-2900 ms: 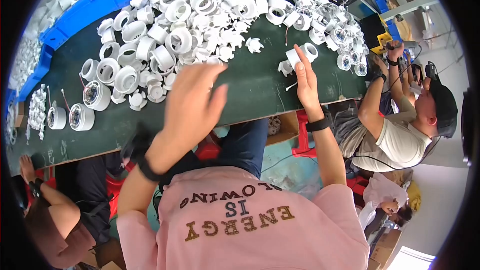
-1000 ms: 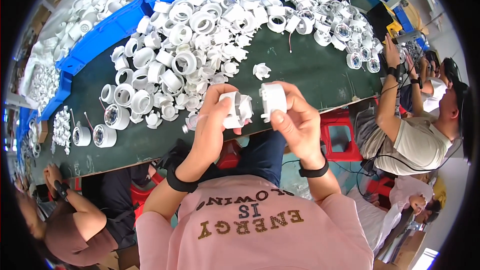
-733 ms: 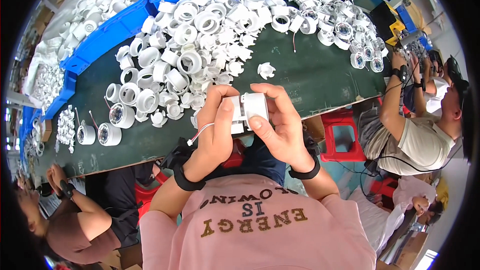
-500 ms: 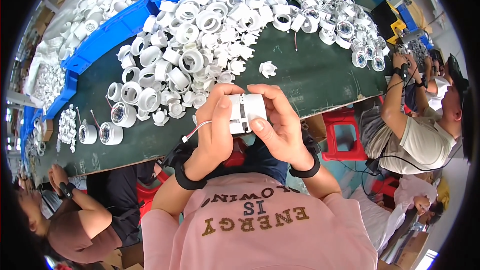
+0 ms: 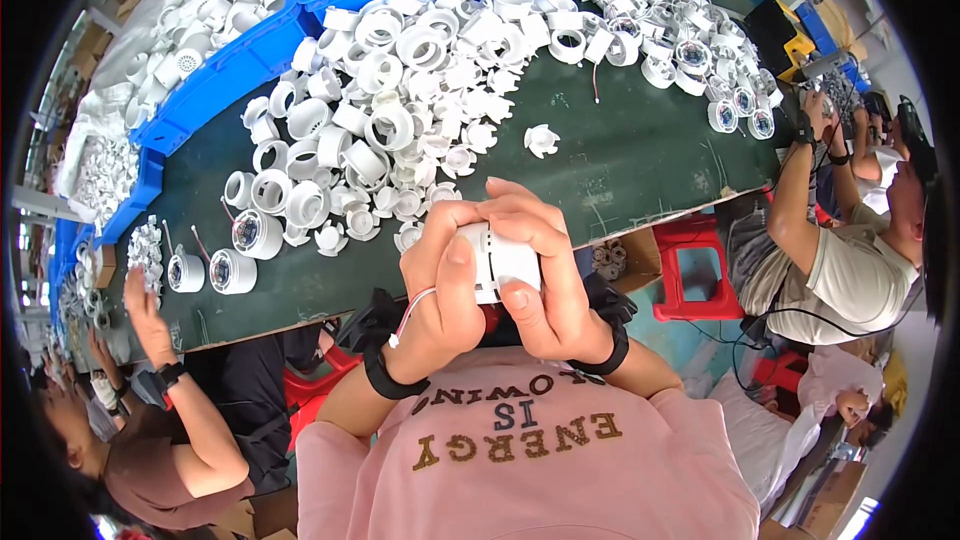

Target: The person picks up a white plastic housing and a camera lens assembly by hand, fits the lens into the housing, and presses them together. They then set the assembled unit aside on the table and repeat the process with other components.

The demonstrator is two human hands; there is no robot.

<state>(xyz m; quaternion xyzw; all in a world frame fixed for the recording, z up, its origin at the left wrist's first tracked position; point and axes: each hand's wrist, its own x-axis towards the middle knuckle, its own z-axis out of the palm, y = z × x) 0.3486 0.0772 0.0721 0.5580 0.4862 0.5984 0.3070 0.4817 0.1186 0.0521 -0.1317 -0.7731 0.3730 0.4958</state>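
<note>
Between both hands, above my lap at the table's near edge, is a white round plastic housing (image 5: 512, 262) with a dark seam around it. My left hand (image 5: 443, 275) wraps its left side. My right hand (image 5: 556, 285) closes over its right side, the thumb pressed on the front and the fingers lapping over the top. A thin wire (image 5: 408, 318) with a small white connector hangs out beside my left hand. The inside of the housing is hidden. Beyond my hands lies a pile of white plastic rings (image 5: 388, 127) and petal-shaped white parts (image 5: 458, 160).
One petal-shaped piece (image 5: 541, 141) lies apart on the dark green table (image 5: 620, 155). Round units with lens-like faces stand at left (image 5: 233, 271) and in a heap at right (image 5: 692, 57). Blue bins (image 5: 225, 65) line the back. Co-workers sit on both sides; a red stool (image 5: 690, 265) stands at right.
The gap between the housing's two parts has narrowed to a thin seam. My hands have come slightly nearer to me, fingers closing over the top. The co-worker at left has raised a hand.
</note>
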